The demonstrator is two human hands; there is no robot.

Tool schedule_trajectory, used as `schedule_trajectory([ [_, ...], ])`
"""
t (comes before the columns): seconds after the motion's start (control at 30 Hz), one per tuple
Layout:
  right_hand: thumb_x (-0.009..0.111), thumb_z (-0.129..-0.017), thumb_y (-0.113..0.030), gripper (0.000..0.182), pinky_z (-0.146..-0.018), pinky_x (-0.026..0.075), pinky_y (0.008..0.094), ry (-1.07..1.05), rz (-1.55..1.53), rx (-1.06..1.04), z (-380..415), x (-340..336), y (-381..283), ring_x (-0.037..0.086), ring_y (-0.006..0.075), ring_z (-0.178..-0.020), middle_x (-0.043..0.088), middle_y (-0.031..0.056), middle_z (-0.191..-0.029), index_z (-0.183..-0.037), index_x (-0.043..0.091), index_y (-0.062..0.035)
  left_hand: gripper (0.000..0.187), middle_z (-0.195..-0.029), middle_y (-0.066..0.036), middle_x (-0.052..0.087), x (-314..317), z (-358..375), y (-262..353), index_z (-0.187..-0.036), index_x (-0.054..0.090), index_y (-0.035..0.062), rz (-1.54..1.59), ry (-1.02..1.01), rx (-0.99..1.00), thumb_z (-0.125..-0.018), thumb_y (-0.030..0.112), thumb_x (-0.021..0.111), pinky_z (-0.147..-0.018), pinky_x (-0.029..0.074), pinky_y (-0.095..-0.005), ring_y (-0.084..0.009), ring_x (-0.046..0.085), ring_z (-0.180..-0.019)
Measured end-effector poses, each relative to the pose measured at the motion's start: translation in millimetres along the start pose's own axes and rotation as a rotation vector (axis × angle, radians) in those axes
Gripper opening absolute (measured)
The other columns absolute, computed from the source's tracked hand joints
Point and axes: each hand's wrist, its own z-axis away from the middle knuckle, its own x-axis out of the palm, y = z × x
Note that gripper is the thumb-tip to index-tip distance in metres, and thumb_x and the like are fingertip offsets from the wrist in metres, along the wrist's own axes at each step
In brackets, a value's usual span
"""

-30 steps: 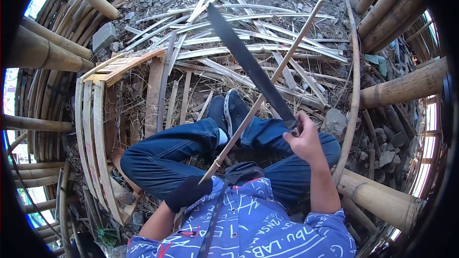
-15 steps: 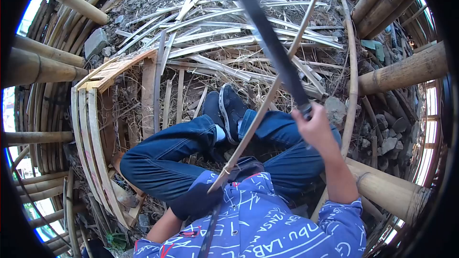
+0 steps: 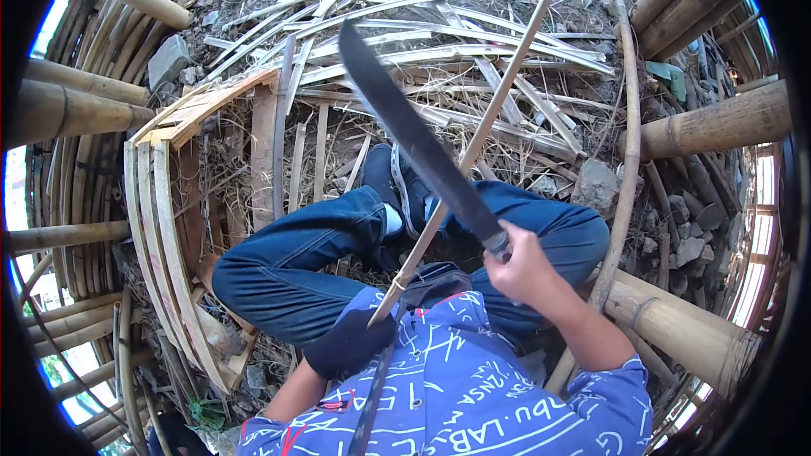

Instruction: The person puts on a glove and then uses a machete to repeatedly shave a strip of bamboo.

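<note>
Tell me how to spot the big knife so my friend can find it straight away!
Find the person's bent legs in blue jeans. Above them, the bare right hand grips the big knife by its handle. It is broad and dark, unlike the thin, pale stick crossing it and the pale strips beyond.

- Blue-purple shirt [image 3: 425, 434]: white hand-drawn-style lettering, several pieces of it legible.
- Upper front of the shirt, near its opening: a large "4".
- Below that, toward the person's left side: "15", then a character that may be "4" or "A".
- Toward the right sleeve: "NSA", its neighbouring characters unclear.
- Beneath it: "bu.LAB", the first letter uncertain.
- Near the right sleeve: a large "G".
</note>
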Motion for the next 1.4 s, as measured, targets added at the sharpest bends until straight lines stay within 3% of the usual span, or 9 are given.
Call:
schedule_trajectory([
  [0.2, 0.059, -0.067, -0.009, 0.02, -0.06, 0.046, 0.0472, -0.26, 0.14, 0.003, 17.4, 21.8, -6.5, 0.059, 0.0433, -0.067, 0.057, 0.0231, -0.063, -0.084, 0.055, -0.0008, 0.024, -0.068, 0.0, 0.053, 0.1, 0.9, 11.6, -0.082, 0.057, 0.0036, 0.029, 0.017, -0.033, -0.089, 0.026, 0.056, -0.057, 0.04, -0.028, -0.0079, 0.048, -0.061],
  [0.33, 0.06, -0.067, -0.008, 0.02, -0.061, 0.048, 0.0448, -0.036, 0.187, -0.134, -8.3, -1.8, -6.9, 0.059, 0.0434, -0.067, 0.058, 0.0246, -0.066, -0.086, 0.057, -0.0003, 0.023, -0.065, 0.001, 0.051, 0.4, -1.9, -0.5, -0.082, 0.056, 0.0035, 0.144, 0.017, -0.001, -0.089, 0.025, 0.055, -0.053, 0.038, -0.0275, -0.0074, 0.046, -0.057],
  [0.47, 0.054, -0.07, -0.001, 0.026, -0.056, 0.048, 0.0374, 0.223, 0.174, -0.058, -40.6, -34.3, -14.8, 0.063, 0.0327, -0.059, 0.059, 0.0202, -0.064, -0.096, 0.057, 0.0034, 0.023, -0.066, 0.001, 0.051, -0.1, 1.1, 6.4, -0.084, 0.055, 0.0033, 0.087, -0.015, -0.02, -0.09, 0.025, 0.054, -0.055, 0.039, -0.0281, -0.0077, 0.046, -0.06],
  [0.6, 0.056, -0.07, -0.002, 0.028, -0.057, 0.048, 0.0412, 0.145, 0.133, -0.141, -29.0, -8.2, 3.9, 0.063, 0.0399, -0.064, 0.059, 0.0233, -0.064, -0.097, 0.056, 0.0038, 0.023, -0.068, -0.001, 0.051, 4.4, -2.8, -2.1, -0.082, 0.056, 0.003, 0.025, 0.035, 0.028, -0.089, 0.025, 0.055, -0.061, 0.041, -0.0295, -0.009, 0.047, -0.065],
  [0.77, 0.057, -0.068, -0.004, 0.024, -0.06, 0.047, 0.0461, -0.015, 0.021, -0.012, -0.8, 29.7, 13.2, 0.059, 0.0453, -0.067, 0.057, 0.0249, -0.062, -0.092, 0.055, 0.0014, 0.025, -0.07, -0.002, 0.054, -0.3, -2.0, 0.1, -0.084, 0.058, 0.0014, 0.091, 0.03, -0.032, -0.089, 0.025, 0.055, -0.064, 0.042, -0.0313, -0.0107, 0.049, -0.068],
  [0.93, 0.058, -0.068, -0.004, 0.02, -0.058, 0.047, 0.045, 0.018, 0.192, -0.104, -16.6, -0.1, 4.0, 0.06, 0.0427, -0.065, 0.057, 0.023, -0.062, -0.088, 0.056, -0.0003, 0.025, -0.071, -0.004, 0.055, -2.9, -3.5, 12.0, -0.085, 0.058, 0.0006, 0.198, 0.018, -0.149, -0.089, 0.025, 0.054, -0.066, 0.042, -0.0326, -0.0124, 0.049, -0.068],
  [1.1, 0.054, -0.07, 0.0, 0.027, -0.057, 0.048, 0.0392, 0.173, 0.114, -0.075, -33.6, -8.2, -1.2, 0.064, 0.0391, -0.065, 0.059, 0.0228, -0.064, -0.097, 0.058, 0.001, 0.025, -0.065, 0.001, 0.053, 4.3, -7.8, 5.9, -0.081, 0.06, 0.0031, 0.033, 0.061, 0.039, -0.09, 0.026, 0.054, -0.058, 0.041, -0.0294, -0.008, 0.049, -0.062],
  [1.3, 0.059, -0.066, -0.006, 0.019, -0.062, 0.048, 0.0468, -0.143, 0.138, -0.013, -3.4, 33.3, 7.6, 0.059, 0.0438, -0.07, 0.058, 0.0244, -0.065, -0.085, 0.057, -0.0026, 0.026, -0.065, 0.001, 0.054, -1.9, -4.0, 8.8, -0.082, 0.059, 0.0028, 0.149, 0.116, -0.047, -0.091, 0.027, 0.054, -0.056, 0.041, -0.0289, -0.0081, 0.049, -0.061],
  [1.4, 0.058, -0.068, -0.006, 0.016, -0.061, 0.047, 0.0476, -0.001, 0.201, -0.079, -19.2, 16.2, 4.2, 0.059, 0.0437, -0.07, 0.057, 0.0232, -0.064, -0.083, 0.056, -0.0025, 0.026, -0.066, 0.0, 0.054, -2.9, -4.1, 4.8, -0.081, 0.058, 0.0034, 0.135, 0.081, -0.042, -0.091, 0.028, 0.054, -0.055, 0.04, -0.028, -0.0075, 0.048, -0.062],
])
